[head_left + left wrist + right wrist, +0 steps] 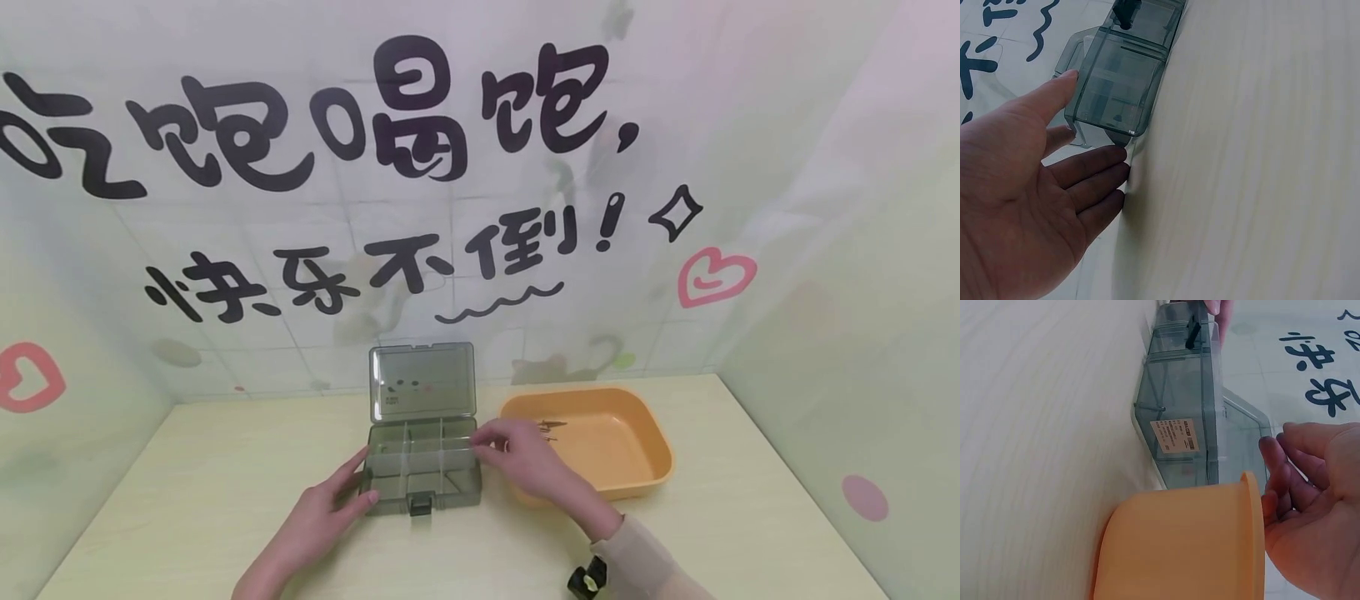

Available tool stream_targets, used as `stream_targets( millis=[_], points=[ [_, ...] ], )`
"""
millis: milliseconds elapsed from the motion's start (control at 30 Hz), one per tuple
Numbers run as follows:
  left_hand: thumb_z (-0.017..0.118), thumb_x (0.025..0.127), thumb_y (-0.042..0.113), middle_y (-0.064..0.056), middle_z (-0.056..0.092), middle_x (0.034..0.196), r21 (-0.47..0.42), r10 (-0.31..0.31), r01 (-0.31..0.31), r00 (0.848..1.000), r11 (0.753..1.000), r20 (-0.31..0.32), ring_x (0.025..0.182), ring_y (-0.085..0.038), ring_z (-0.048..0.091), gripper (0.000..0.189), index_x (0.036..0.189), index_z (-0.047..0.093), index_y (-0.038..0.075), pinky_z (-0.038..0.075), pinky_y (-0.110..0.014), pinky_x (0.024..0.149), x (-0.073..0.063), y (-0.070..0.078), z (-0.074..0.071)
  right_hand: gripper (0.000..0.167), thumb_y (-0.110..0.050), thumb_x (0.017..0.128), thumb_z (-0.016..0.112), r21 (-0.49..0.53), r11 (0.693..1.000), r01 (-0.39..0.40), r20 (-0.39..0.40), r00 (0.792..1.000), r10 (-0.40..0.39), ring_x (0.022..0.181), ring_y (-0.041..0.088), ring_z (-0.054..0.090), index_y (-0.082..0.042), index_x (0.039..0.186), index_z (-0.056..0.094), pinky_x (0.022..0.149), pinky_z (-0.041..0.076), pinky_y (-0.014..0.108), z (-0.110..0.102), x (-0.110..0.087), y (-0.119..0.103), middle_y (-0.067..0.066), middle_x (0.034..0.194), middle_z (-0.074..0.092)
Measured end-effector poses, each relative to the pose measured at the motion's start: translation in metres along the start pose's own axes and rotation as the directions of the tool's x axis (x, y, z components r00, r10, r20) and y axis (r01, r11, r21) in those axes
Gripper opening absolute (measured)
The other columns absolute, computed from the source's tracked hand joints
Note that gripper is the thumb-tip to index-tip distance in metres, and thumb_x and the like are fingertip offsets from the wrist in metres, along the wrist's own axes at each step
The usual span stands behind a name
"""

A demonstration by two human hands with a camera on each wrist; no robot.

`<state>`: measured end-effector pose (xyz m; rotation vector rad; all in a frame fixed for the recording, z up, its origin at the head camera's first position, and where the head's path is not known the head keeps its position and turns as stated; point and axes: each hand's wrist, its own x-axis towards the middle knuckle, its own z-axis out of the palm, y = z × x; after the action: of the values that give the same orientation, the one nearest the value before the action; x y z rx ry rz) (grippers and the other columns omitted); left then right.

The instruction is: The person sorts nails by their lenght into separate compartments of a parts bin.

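A smoky clear compartment box (423,462) stands on the table with its lid (423,382) raised at the back. My left hand (318,512) is at its left side, thumb by the front corner and fingers fairly straight along the wall. Over the right rim is my right hand (525,458), thumb and index fingertips brought close together; whether something small is between them I cannot tell. A thin dark metal piece (452,482) lies in the front right compartment. In the orange tray (654,433), several small pointed metal pieces (551,426) lie near the left end.
The tray stands just right of the box, under my right forearm. A black object (587,578) is by the right sleeve. Printed sheeting (480,350) rises behind the table and along both sides. A printed label (1174,436) shows on the box's underside.
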<state>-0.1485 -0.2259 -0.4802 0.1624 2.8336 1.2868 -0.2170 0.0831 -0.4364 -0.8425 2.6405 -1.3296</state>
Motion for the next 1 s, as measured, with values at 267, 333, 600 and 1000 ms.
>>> stream_targets(
  millis=[267,333,600,1000],
  points=[
    [0.068,0.1,0.034,-0.028,0.059,0.138,0.003,0.001,-0.001,1.0,1.0,-0.003,0.13,-0.048,0.053,0.071,0.159,0.037,0.008,0.039,-0.064,0.109,0.0,-0.002,0.001,0.015,-0.009,0.095,0.072,0.021,0.999,0.031,-0.029,0.999,-0.03,0.078,0.009,0.058,-0.003,0.108,0.077,0.07,0.052,0.026,-0.007,-0.006,0.008,-0.004,0.092,0.071],
    [0.068,0.101,0.035,-0.028,0.06,0.138,0.009,0.001,-0.001,1.0,1.0,-0.001,0.13,-0.048,0.053,0.071,0.159,0.037,0.007,0.04,-0.064,0.109,0.001,-0.002,0.002,0.015,-0.008,0.095,0.073,0.015,1.0,0.026,-0.046,0.999,-0.026,0.08,0.01,0.061,-0.003,0.108,0.077,0.073,0.054,0.026,-0.009,-0.008,0.011,-0.004,0.093,0.072],
    [0.067,0.101,0.036,-0.028,0.06,0.138,0.011,0.005,-0.005,1.0,1.0,0.006,0.13,-0.048,0.054,0.072,0.159,0.036,0.007,0.04,-0.063,0.108,0.001,-0.001,-0.001,0.02,-0.002,0.092,0.073,0.033,0.999,0.0,-0.104,0.995,0.003,0.086,0.017,0.067,-0.003,0.112,0.075,0.08,0.057,0.028,-0.02,-0.007,0.025,0.006,0.104,0.073],
    [0.067,0.101,0.034,-0.03,0.059,0.137,0.012,0.037,-0.037,0.999,0.999,-0.002,0.128,-0.049,0.055,0.07,0.158,0.037,0.006,0.042,-0.063,0.107,-0.001,-0.001,0.001,0.026,-0.003,0.094,0.072,0.02,0.999,-0.043,-0.013,0.999,0.043,0.096,0.026,0.07,0.006,0.118,0.07,0.084,0.058,0.032,-0.049,-0.011,0.06,0.016,0.107,0.074]
  ],
)
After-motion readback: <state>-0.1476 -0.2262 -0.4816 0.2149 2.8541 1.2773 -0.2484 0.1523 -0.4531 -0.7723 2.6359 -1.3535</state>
